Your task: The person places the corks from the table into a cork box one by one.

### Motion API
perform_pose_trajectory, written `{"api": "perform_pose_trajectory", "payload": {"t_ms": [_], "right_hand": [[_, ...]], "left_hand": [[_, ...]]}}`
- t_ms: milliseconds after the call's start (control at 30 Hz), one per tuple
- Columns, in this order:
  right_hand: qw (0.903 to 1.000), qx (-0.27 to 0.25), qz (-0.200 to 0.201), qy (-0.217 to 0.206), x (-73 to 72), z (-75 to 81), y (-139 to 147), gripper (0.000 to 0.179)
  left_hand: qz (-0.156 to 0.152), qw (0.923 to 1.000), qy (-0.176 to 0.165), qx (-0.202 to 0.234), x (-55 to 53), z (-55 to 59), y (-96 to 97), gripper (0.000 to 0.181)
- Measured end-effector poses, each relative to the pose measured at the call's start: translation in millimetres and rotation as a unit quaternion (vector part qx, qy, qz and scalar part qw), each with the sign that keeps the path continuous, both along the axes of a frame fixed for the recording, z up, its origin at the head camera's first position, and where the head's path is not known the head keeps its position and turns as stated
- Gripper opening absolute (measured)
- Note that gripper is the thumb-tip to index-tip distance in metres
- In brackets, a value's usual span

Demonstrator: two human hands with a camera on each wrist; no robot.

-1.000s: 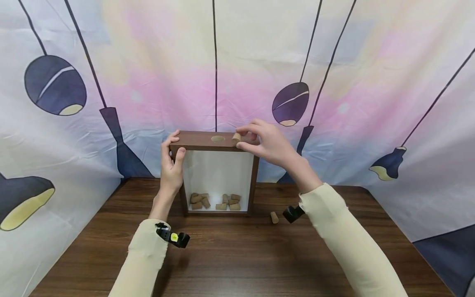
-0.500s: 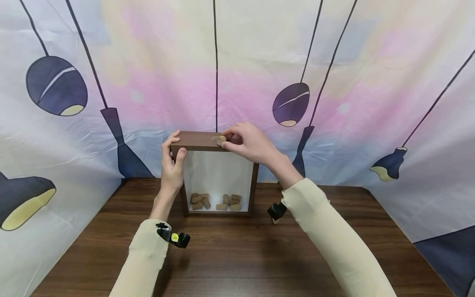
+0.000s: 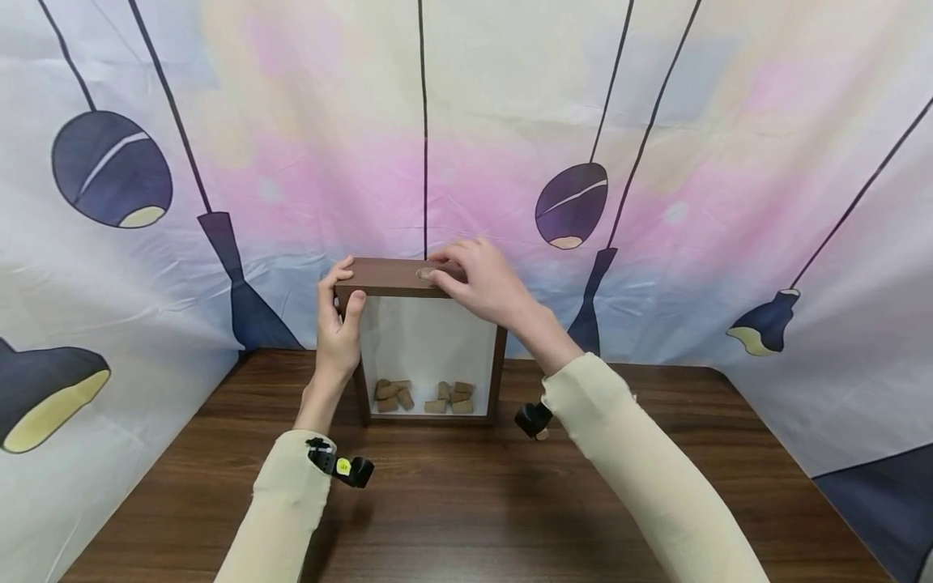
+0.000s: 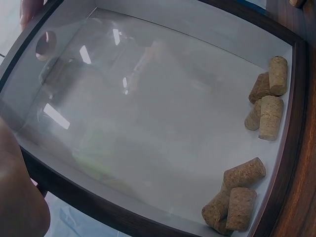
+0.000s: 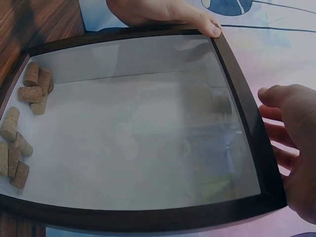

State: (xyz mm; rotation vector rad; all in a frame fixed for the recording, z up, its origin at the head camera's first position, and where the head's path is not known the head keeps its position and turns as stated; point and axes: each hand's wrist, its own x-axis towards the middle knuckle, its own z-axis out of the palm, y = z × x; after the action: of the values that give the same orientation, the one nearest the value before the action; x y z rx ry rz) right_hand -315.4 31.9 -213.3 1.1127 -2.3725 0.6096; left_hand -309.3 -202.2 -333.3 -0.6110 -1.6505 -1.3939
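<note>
A dark wood-framed box (image 3: 386, 279) with a clear front stands upright on the table, a round hole (image 3: 424, 274) in its top. My left hand (image 3: 337, 332) grips its upper left corner, thumb on the front edge and fingers round the side and top. Over the top, right beside the hole, my right hand (image 3: 484, 283) has thumb and index finger apart, and no cork shows between them. In the right wrist view its fingers (image 5: 284, 133) are loosely bent by the frame. Several corks (image 3: 455, 397) lie inside at the bottom in two groups, a left pile (image 3: 394, 393) among them.
A loose cork (image 3: 543, 435) lies on the dark wooden table (image 3: 466, 502) right of the box, mostly covered by the right wrist camera (image 3: 534, 419). A printed cloth (image 3: 466, 121) with hanging lamp shapes stands behind and around the table.
My right hand has moved left along the box top to the hole. The cork it pinched no longer shows between its fingers. The left hand keeps its grip, and the corks inside look unchanged.
</note>
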Motion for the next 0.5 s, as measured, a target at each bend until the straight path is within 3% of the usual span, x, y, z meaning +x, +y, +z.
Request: {"api": "perform_pose_trajectory", "payload": {"t_ms": [267,500], "right_hand": [[0.996,-0.089,-0.004,0.003,2.7,-9.2,20.8,0.029],[0.9767,-0.213,-0.01,0.019,-1.6,-24.4,52.2,0.024]], "left_hand": [[-0.005,1.0,0.0,0.005,24.1,17.5,11.9,0.035],[-0.006,1.0,0.003,0.0,24.2,17.7,12.4,0.033]]}}
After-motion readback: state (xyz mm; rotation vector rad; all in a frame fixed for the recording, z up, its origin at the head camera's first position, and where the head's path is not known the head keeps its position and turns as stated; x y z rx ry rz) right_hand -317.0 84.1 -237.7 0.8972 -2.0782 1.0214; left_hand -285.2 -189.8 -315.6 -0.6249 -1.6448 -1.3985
